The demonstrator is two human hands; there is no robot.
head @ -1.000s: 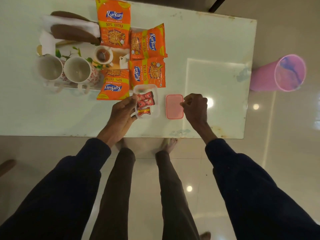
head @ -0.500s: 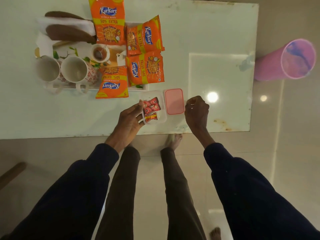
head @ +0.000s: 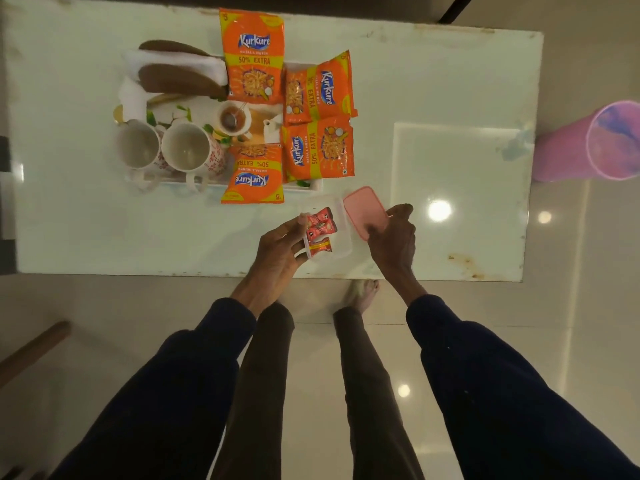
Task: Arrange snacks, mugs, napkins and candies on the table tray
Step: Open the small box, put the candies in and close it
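Note:
A clear plastic box (head: 341,244) with red candies (head: 320,226) inside sits near the table's front edge. My left hand (head: 277,254) grips the box's left rim. My right hand (head: 394,237) holds the pink lid (head: 363,211), tilted beside the box on its right. Behind them stands the white tray (head: 311,186) with several orange Kurkure snack packets (head: 254,57), two white floral mugs (head: 188,150), a small cup (head: 232,119) and white napkins (head: 180,60) in a brown holder.
The pale green table (head: 450,81) has a square placemat (head: 457,161) at the right. A pink bin (head: 588,143) stands on the floor past the right edge. My legs and bare feet are under the front edge.
My right hand has moved onto the pink lid and lifted its edge; before it hovered closed beside it. My left hand stays on the candy box.

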